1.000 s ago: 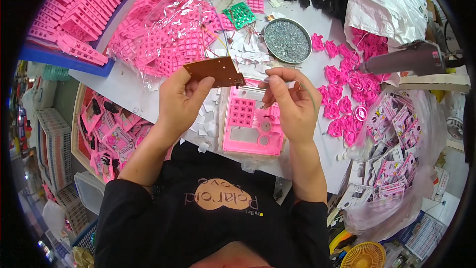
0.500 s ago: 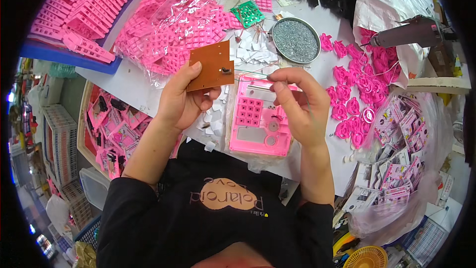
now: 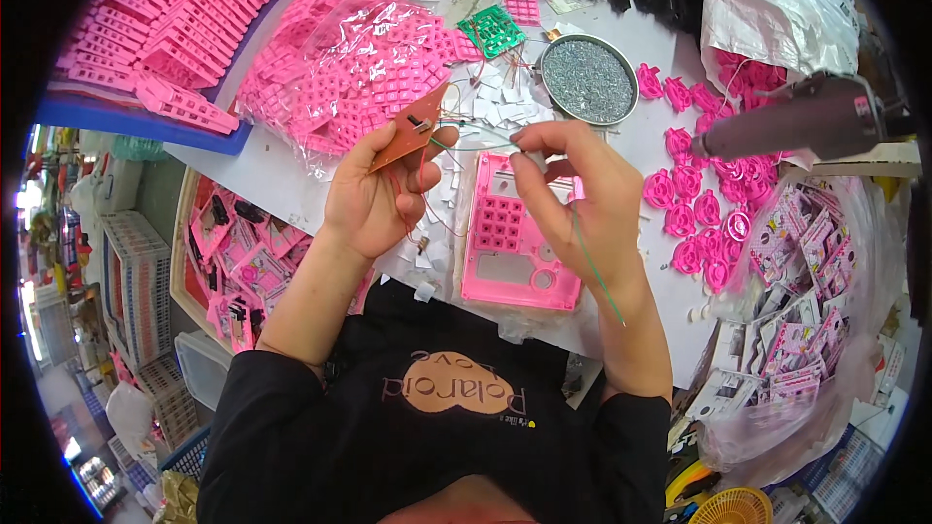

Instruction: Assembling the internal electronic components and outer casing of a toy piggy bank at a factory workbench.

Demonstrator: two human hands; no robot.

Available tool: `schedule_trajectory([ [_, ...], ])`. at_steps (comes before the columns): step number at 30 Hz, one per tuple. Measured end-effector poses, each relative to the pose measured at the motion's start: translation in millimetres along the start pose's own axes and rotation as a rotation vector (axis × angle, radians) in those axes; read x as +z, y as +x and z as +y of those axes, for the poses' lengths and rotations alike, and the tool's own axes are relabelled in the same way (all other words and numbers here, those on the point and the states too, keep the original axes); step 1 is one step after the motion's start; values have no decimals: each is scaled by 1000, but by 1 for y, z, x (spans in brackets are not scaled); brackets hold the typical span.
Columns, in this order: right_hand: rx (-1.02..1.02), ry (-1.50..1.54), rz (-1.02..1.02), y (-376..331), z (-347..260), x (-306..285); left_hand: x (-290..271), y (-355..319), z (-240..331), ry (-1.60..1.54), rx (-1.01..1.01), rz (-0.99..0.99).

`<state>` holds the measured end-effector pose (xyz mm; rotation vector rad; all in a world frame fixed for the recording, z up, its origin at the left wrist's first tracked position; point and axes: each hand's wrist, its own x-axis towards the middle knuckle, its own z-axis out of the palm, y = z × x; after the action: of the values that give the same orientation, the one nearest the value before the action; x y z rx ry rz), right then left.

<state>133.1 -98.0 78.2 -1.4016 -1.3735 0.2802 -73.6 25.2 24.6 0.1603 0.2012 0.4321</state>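
My left hand (image 3: 364, 202) holds a brown circuit board (image 3: 400, 144) by its edge, thumb on the near face, with the board tilted. A small black switch sits on that face, and thin red wires hang below the board. Between the thumb and fingertips of my right hand (image 3: 587, 184) is a thin green wire (image 3: 595, 277). One stretch of it runs toward the board; its loose end trails down over my right wrist. Under my right hand lies a pink plastic casing (image 3: 476, 262) with a pink keypad (image 3: 500, 221) in it, partly hidden by my fingers.
A round tray of small screws (image 3: 633, 87) stands behind. Left of it are a clear bag of pink keypads (image 3: 335, 68) and a blue crate (image 3: 146, 121) of pink parts. Pink rose-shaped pieces (image 3: 684, 218) lie to the right, below a grey power screwdriver (image 3: 796, 121).
The board has turned from nearly face-on to a steep tilt, showing the red wires beneath. My right hand's wire now trails over the wrist. The power screwdriver has swung lower and toward me.
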Motion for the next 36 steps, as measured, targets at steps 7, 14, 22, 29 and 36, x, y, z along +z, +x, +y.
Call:
schedule_trajectory([
  [7, 139, 179, -76, -12, -4, 13, -10, 2, -6, -242, -72, -168],
  [14, 595, 817, -176, -14, -1, 6, -5, 3, -7, -213, -84, -318],
  [22, 888, 745, -441, -13, 23, 30, -7, 6, -9, -231, -101, -358],
  [29, 853, 896, -684, -28, -7, 17, 1, 2, -4, 375, 293, 71],
  [36, 516, 898, -179, -27, 2, -11, 25, 7, -20, 481, 403, 24],
])
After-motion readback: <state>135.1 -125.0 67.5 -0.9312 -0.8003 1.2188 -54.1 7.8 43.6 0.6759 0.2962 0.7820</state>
